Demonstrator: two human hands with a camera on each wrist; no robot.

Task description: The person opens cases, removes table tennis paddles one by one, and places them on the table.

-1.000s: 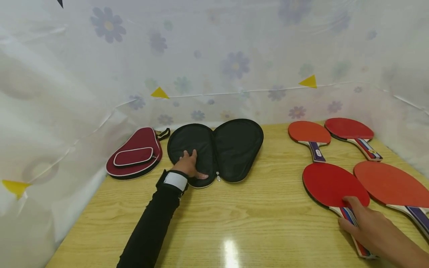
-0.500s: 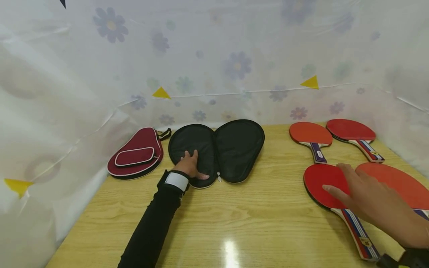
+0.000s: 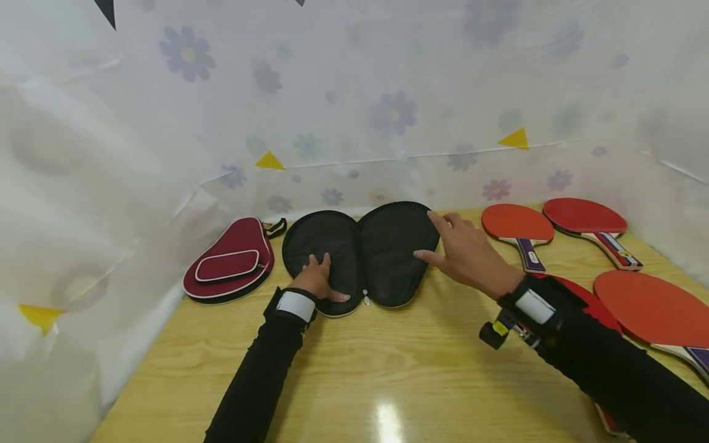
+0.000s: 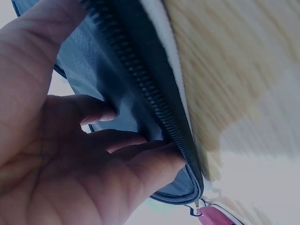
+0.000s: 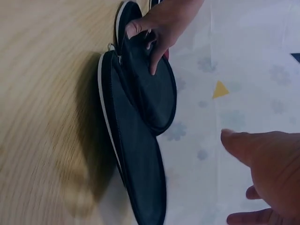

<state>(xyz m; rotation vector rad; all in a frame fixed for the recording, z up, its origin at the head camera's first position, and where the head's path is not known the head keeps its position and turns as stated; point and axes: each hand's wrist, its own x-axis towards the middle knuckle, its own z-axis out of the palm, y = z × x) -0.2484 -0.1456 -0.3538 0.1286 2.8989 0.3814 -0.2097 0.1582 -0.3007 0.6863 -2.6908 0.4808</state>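
A black zippered paddle case [image 3: 394, 258] lies unfolded on the wooden table, its two halves side by side with the inner lining up. My left hand [image 3: 314, 280] rests on the left half, fingers spread; the left wrist view shows its fingertips against the lining [image 4: 126, 110] beside the zipper edge. My right hand [image 3: 468, 252] hovers at the outer edge of the right half, thumb and fingers apart, holding nothing. In the right wrist view this hand [image 5: 267, 173] stands apart from the case [image 5: 140, 154]. The red paddle [image 3: 587, 298] is partly hidden under my right forearm.
A closed maroon paddle case [image 3: 232, 261] lies at the left. At the right are an orange paddle [image 3: 516, 223], a red paddle [image 3: 584, 215] and a larger-looking orange paddle [image 3: 653, 307]. A flowered white sheet [image 3: 343, 92] hangs behind the table.
My right hand has let go of the red paddle's handle, lifted, and moved left to the black case's right half. My left hand has stayed on the left half.
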